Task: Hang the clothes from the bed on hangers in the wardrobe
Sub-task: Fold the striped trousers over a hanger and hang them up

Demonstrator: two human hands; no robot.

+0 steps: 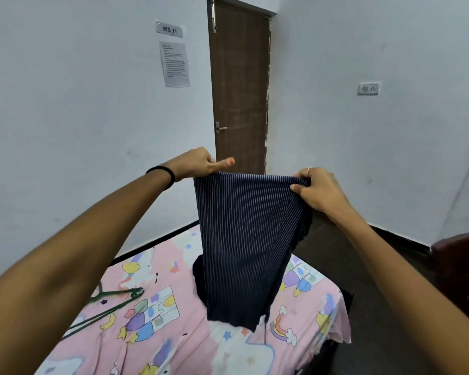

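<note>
A navy pinstriped garment (pixel 244 239) hangs in the air above the bed (pixel 173 334), stretched between both hands. My left hand (pixel 201 163) pinches its top left corner, one finger pointing right. My right hand (pixel 317 188) grips the bunched top right corner. The cloth's lower edge dangles just over the pink cartoon-print sheet. Behind it a dark garment (pixel 199 277) lies on the bed, mostly hidden. A green hanger (pixel 111 301) lies on the sheet at the left, partly under my left arm. No wardrobe is in view.
A brown door (pixel 241 85) stands shut straight ahead, with paper notices (pixel 173 63) on the wall to its left. A dark wooden piece of furniture (pixel 460 274) stands at the right edge. Dark floor runs between it and the bed.
</note>
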